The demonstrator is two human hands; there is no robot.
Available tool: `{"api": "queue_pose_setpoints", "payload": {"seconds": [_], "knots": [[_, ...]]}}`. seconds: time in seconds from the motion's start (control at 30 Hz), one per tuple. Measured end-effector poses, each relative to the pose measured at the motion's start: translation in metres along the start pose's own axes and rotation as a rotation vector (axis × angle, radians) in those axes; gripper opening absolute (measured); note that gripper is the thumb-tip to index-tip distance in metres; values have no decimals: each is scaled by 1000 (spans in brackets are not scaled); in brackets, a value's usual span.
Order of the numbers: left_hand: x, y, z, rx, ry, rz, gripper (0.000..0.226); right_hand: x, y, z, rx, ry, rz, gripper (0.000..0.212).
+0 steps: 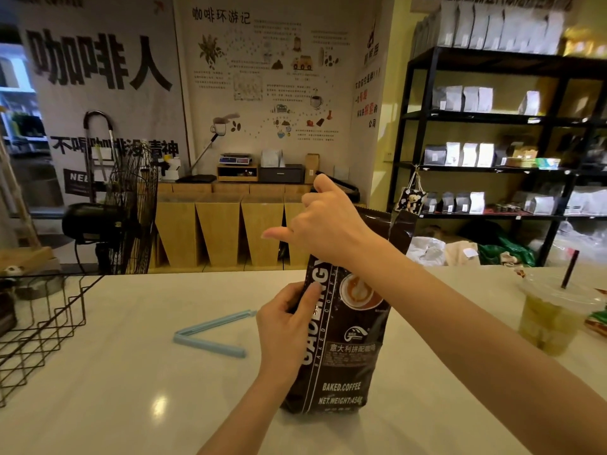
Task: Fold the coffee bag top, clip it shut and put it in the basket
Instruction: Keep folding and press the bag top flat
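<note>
A: Well, the coffee bag (345,339) stands upright on the white counter (131,405), left hand (289,326) gripping its side.
B: And higher up?
A: The right hand (325,224) pinches the bag's top. The blue clip (210,336) lies spread open just left; the wire basket (39,326) sits at the far left edge.

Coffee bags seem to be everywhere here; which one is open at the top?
The dark brown coffee bag standing on the white counter, held by both hands. Its top gapes open; the shelf bags behind look sealed.

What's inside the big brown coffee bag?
You can't see inside. The coffee bag stands upright on the table, and the right hand covers most of its top. The left hand steadies its side. Only the printed outside shows.
</note>
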State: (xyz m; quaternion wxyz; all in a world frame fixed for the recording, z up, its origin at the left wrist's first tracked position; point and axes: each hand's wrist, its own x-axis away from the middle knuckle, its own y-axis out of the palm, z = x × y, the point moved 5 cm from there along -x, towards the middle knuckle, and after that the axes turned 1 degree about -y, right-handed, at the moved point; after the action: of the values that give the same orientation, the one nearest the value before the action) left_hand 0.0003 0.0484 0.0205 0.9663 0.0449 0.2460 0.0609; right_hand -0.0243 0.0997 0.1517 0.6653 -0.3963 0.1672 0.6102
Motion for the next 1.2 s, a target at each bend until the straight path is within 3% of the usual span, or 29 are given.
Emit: {"api": "queue_pose_setpoints", "payload": {"seconds": [0.27,0.4,0.47,0.57,0.63,0.7,0.77,0.83,0.9,1.03,1.2], "knots": [[1,-3,0,56,18,69,15,1,-3,-12,-26,-97,-27,59],[-1,-12,-2,12,64,134,21,7,-28,-8,-162,-129,44,39],[-3,-14,-4,25,39,143,17,19,-44,7,-295,4,131,36],[-4,-13,-3,-5,43,127,17,66,-45,34,-717,511,224,48],[-3,-11,-2,-18,58,118,19,108,-26,33,-1094,901,190,64],[-4,-10,-3,-3,58,105,15,144,1,14,-1355,1164,65,77],[-5,-9,-4,20,43,81,12,168,22,-7,-1521,1256,-79,84],[-6,-10,-6,51,5,55,13,178,31,-18,-1659,1309,-142,74],[-8,-10,-5,78,-42,12,18,179,31,-18,-1690,1327,-121,55],[-18,-4,3,89,-125,-133,31,174,28,-12,-1691,1326,-47,54],[-20,-5,7,127,-137,-80,23,170,28,-8,-1787,1378,24,47]]}}
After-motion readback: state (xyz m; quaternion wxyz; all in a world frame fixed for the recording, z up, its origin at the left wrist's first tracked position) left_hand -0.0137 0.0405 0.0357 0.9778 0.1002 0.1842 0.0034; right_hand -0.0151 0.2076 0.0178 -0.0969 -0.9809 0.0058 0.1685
